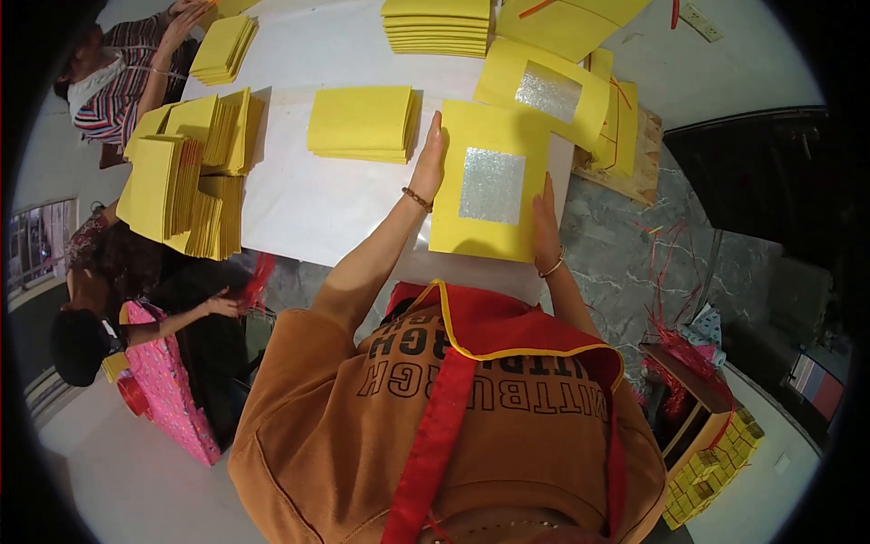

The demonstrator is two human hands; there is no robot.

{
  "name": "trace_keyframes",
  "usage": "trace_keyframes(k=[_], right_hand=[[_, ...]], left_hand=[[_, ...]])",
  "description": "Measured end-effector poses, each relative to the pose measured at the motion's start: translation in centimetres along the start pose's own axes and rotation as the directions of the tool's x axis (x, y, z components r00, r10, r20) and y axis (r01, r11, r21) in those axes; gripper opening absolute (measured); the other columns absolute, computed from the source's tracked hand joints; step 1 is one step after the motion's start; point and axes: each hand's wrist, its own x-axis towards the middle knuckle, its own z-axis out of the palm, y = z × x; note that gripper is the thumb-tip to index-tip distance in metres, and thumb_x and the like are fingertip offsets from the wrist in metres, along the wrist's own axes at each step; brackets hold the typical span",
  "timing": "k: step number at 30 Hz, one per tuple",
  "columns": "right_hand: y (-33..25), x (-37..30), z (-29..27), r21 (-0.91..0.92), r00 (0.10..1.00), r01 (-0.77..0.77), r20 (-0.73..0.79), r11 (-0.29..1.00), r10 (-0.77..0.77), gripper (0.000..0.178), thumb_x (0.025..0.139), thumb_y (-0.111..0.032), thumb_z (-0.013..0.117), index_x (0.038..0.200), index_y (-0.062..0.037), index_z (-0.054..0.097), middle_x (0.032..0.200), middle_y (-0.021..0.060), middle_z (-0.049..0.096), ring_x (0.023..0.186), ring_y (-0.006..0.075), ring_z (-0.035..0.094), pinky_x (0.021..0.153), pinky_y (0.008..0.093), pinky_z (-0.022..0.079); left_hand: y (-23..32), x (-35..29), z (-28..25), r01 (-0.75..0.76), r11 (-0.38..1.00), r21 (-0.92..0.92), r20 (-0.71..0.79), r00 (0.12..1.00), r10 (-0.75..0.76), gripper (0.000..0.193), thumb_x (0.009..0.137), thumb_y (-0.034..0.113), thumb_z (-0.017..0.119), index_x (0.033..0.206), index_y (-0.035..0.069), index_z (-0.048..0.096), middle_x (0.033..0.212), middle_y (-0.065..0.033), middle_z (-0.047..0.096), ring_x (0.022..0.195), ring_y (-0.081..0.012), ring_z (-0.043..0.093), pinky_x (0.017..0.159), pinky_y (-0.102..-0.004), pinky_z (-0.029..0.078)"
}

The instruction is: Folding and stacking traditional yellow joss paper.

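Observation:
Upright between my hands stands a yellow paper (492, 240) with a silver foil square on its face; how many sheets lie behind it I cannot tell. My left hand (430, 168) presses along its left edge with straight fingers. On the opposite edge my right hand (546, 227) is held the same way, so the paper is gripped between both. Just behind it lies another yellow paper with a silver square (548, 91), partly covered. A folded yellow paper stack (361, 122) rests on the white table (290, 195) to the left of my left hand.
Several yellow paper bundles (168, 186) crowd the table's left side, with another pile (435, 27) at the far edge. A co-worker in stripes (113, 100) sits far left; a second co-worker (172, 331) holds red strings (258, 279). Red strands (666, 281) hang at right.

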Motion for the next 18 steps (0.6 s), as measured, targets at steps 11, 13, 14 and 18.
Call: trace_keyframes(k=[11, 13, 14, 18], right_hand=[[0.5, -2.0, 0.3, 0.006, 1.0, 0.029, -0.008, 1.0, -0.029, 0.056, 0.097, -0.03, 0.023, 0.139, -0.0004, 0.002, 0.145, 0.0104, 0.011, 0.132, 0.0194, 0.014, 0.107, 0.0293, 0.014], [0.0, -2.0, 1.0, 0.009, 0.997, 0.039, -0.074, 0.999, -0.039, 0.054, 0.097, -0.03, 0.021, 0.139, -0.0007, 0.004, 0.145, 0.0107, 0.01, 0.132, 0.0199, 0.014, 0.107, 0.029, 0.012], [0.4, -2.0, 0.8, 0.01, 0.997, 0.034, -0.073, 0.999, -0.033, 0.054, 0.097, -0.03, 0.021, 0.139, -0.0007, 0.004, 0.145, 0.0107, 0.01, 0.132, 0.0199, 0.014, 0.107, 0.029, 0.012], [0.9, -2.0, -0.9, -0.005, 0.998, 0.006, -0.07, 1.0, -0.006, 0.057, 0.096, -0.036, 0.024, 0.139, -0.0026, 0.008, 0.146, 0.0102, 0.011, 0.132, 0.021, 0.018, 0.107, 0.0311, 0.015]], left_hand=[[2.3, -5.1, 0.7, 0.095, 0.99, -0.107, 0.055, 0.995, -0.089, 0.06, 0.095, 0.043, 0.016, 0.14, 0.003, 0.007, 0.146, -0.0111, 0.01, 0.134, -0.0214, 0.01, 0.108, -0.0313, 0.011], [2.3, -5.3, 0.7, 0.097, 0.995, 0.011, 0.001, 0.995, -0.097, 0.059, 0.096, 0.042, 0.015, 0.139, 0.003, 0.009, 0.145, -0.011, 0.011, 0.134, -0.0211, 0.01, 0.108, -0.0308, 0.01], [1.6, -5.2, 0.5, 0.077, 0.997, -0.022, -0.009, 0.997, -0.077, 0.059, 0.095, 0.042, 0.015, 0.139, 0.003, 0.01, 0.145, -0.0111, 0.012, 0.134, -0.0213, 0.011, 0.108, -0.0304, 0.01], [3.6, -5.7, 0.4, 0.138, 0.978, -0.157, 0.089, 0.988, -0.125, 0.068, 0.093, 0.049, 0.018, 0.139, 0.0, 0.005, 0.145, -0.013, 0.009, 0.134, -0.0216, 0.008, 0.108, -0.0314, 0.009]])
